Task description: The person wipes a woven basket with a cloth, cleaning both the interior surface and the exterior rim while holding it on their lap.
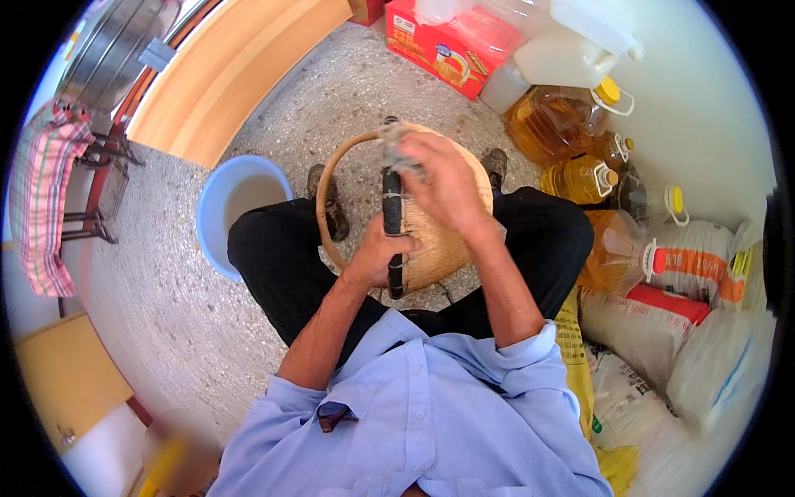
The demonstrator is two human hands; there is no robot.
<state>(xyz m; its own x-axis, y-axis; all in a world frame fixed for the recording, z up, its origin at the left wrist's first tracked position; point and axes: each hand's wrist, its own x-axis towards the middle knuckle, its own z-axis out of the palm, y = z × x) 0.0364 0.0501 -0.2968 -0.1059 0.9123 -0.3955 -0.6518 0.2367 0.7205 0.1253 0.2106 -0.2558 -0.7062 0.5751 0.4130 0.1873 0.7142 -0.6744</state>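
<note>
Between my knees a woven basket [428, 255] lies tilted on its side, its curved wooden handle [324, 192] pointing left. A black band [392, 208] runs along its rim, tied with wire. My left hand [376, 251] grips this rim near its lower end, the thumb over the wall. In my right hand [444, 180] is a grey cloth [397, 149], pressed against the upper part of the black rim. The fingers of that hand look slightly blurred. The inside of the basket is hidden from me.
A blue bucket [205, 211] with cloudy water stands left of my knee. Oil jugs [553, 124] and filled sacks [640, 323] line the right wall. Ahead are a red carton [428, 50] and a wooden panel [248, 68]. A checked cloth [46, 199] hangs at far left.
</note>
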